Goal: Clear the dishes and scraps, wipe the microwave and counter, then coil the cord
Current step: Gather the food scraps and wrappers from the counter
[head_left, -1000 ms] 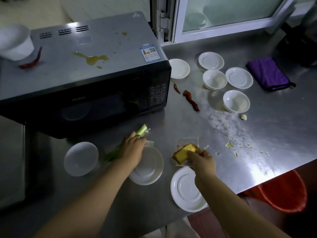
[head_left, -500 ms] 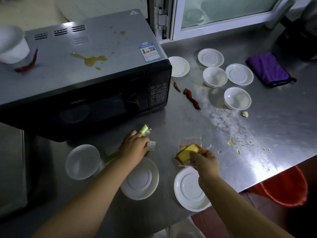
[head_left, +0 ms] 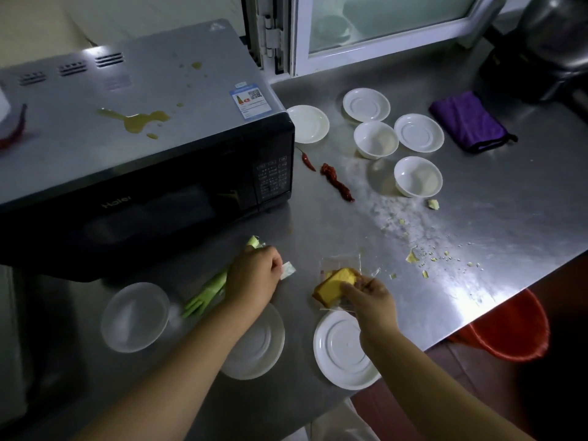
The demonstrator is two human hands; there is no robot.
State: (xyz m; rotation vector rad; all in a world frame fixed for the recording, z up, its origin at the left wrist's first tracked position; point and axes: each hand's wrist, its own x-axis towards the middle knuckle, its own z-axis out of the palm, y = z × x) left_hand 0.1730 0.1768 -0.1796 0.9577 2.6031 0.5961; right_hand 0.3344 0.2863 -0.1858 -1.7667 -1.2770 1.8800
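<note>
view: one head camera, wide-angle
position: above the near edge of the counter (head_left: 477,249), at the person's head
facing: forward and down, toward the window (head_left: 381,23) behind the counter
nearness: close; both forearms reach in from the bottom edge
landmark: microwave (head_left: 143,148) fills upper left; counter runs to its right and front
shared: no second view

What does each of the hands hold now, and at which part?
The right hand pinches the yellow cake piece at its near right end. The left hand grips the green onion stalk around its middle.
</note>
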